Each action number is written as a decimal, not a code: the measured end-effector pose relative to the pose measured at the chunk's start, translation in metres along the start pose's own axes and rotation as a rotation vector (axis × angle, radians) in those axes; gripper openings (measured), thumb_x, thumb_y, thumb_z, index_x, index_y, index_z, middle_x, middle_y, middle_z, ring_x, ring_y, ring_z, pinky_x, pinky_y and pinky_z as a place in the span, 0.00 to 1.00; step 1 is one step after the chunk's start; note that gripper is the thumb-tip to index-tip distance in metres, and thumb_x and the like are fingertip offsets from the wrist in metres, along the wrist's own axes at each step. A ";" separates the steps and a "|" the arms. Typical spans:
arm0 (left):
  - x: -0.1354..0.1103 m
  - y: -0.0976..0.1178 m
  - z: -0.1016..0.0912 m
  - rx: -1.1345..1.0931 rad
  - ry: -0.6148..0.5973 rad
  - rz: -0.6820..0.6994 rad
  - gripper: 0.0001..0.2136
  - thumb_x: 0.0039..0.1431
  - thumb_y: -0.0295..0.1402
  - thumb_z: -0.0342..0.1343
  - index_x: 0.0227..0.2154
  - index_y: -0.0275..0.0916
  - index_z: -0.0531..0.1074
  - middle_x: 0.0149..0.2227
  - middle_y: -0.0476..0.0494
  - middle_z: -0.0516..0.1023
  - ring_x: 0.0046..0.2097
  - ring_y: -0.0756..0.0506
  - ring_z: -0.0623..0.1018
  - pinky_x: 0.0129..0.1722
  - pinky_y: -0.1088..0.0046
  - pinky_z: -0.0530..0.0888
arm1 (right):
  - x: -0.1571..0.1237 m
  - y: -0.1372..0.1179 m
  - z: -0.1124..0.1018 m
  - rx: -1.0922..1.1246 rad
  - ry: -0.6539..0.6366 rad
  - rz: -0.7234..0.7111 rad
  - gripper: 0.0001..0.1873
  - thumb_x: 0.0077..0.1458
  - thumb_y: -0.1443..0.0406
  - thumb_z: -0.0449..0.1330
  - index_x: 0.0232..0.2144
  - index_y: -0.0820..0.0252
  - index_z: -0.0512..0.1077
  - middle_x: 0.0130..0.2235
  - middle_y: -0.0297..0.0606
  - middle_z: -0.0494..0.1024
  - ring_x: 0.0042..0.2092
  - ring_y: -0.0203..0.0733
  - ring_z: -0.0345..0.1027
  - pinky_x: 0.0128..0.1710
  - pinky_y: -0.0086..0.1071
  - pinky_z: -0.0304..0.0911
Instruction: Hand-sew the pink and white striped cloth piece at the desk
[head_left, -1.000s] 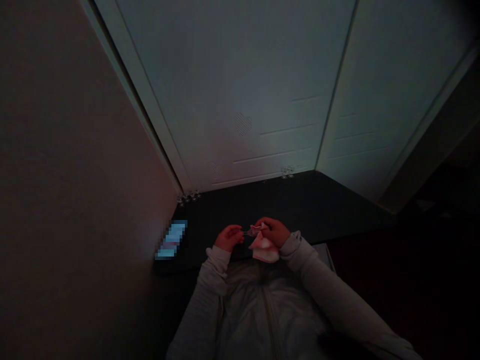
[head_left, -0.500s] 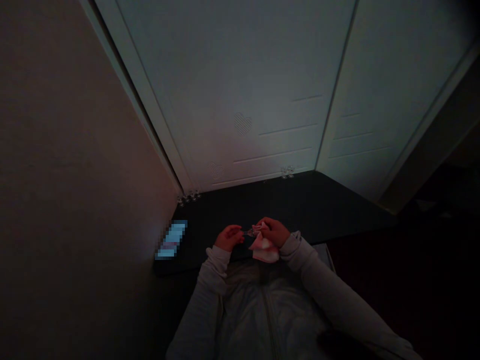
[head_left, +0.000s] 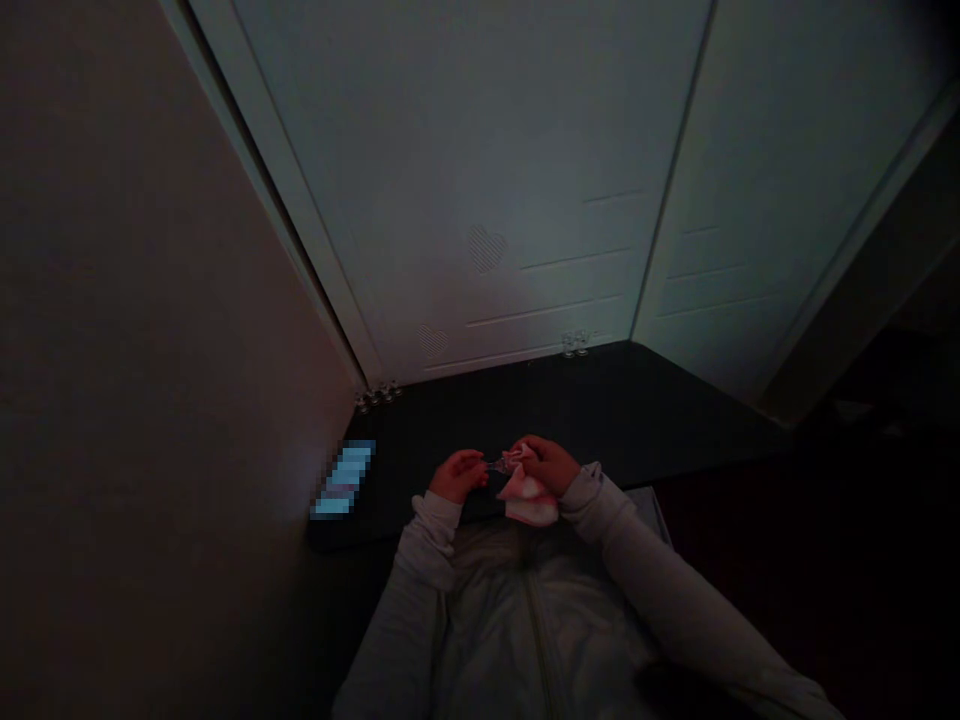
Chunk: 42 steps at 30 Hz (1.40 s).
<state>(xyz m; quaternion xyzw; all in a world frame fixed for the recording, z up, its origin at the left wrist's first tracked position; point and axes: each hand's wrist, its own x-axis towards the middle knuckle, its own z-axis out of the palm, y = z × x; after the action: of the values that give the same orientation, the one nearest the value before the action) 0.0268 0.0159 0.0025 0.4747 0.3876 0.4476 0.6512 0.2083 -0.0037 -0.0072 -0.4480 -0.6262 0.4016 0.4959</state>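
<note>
The room is very dark. My left hand and my right hand meet just above the near edge of a dark tabletop. The right hand is closed around a pale pink cloth that hangs down below it. The left hand's fingers are pinched on a small thin object that reaches across to the cloth; I cannot make out what it is. Both arms are in light grey sleeves.
A glowing blue-lit rectangle, blurred out, lies at the tabletop's left end. Small shiny knobs and another pair sit at the back edge against pale panelled doors. A plain wall rises at left.
</note>
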 end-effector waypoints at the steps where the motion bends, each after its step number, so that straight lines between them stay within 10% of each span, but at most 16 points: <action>1: 0.000 0.000 0.000 -0.003 -0.003 0.002 0.19 0.28 0.34 0.63 0.28 0.34 0.67 0.24 0.49 0.72 0.23 0.53 0.71 0.24 0.75 0.68 | 0.000 0.000 0.000 0.004 -0.004 -0.001 0.08 0.40 0.68 0.52 0.28 0.62 0.67 0.28 0.33 0.70 0.32 0.35 0.62 0.32 0.27 0.57; 23: -0.002 0.002 -0.001 -0.004 -0.042 0.040 0.17 0.31 0.33 0.62 0.29 0.34 0.67 0.28 0.46 0.73 0.27 0.51 0.73 0.25 0.75 0.69 | 0.001 0.001 -0.001 -0.039 -0.021 -0.002 0.05 0.42 0.66 0.53 0.25 0.62 0.64 0.25 0.31 0.66 0.29 0.33 0.59 0.29 0.26 0.55; 34: 0.004 -0.005 -0.008 0.097 -0.098 0.162 0.16 0.31 0.27 0.62 0.29 0.34 0.68 0.34 0.43 0.73 0.37 0.48 0.72 0.42 0.67 0.65 | -0.001 -0.002 -0.002 -0.016 -0.015 -0.035 0.09 0.37 0.72 0.51 0.26 0.62 0.65 0.26 0.30 0.65 0.29 0.32 0.58 0.29 0.25 0.54; 42: 0.003 0.000 -0.001 -0.018 0.007 0.047 0.22 0.29 0.30 0.63 0.33 0.35 0.64 0.32 0.44 0.73 0.30 0.50 0.73 0.32 0.71 0.70 | -0.001 -0.001 0.000 0.039 0.016 -0.027 0.08 0.39 0.70 0.51 0.27 0.61 0.64 0.27 0.31 0.66 0.30 0.33 0.59 0.29 0.25 0.55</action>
<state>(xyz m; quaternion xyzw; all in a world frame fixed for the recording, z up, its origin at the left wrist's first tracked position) 0.0270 0.0193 0.0017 0.4760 0.3746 0.4682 0.6433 0.2081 -0.0049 -0.0069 -0.4326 -0.6203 0.4036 0.5150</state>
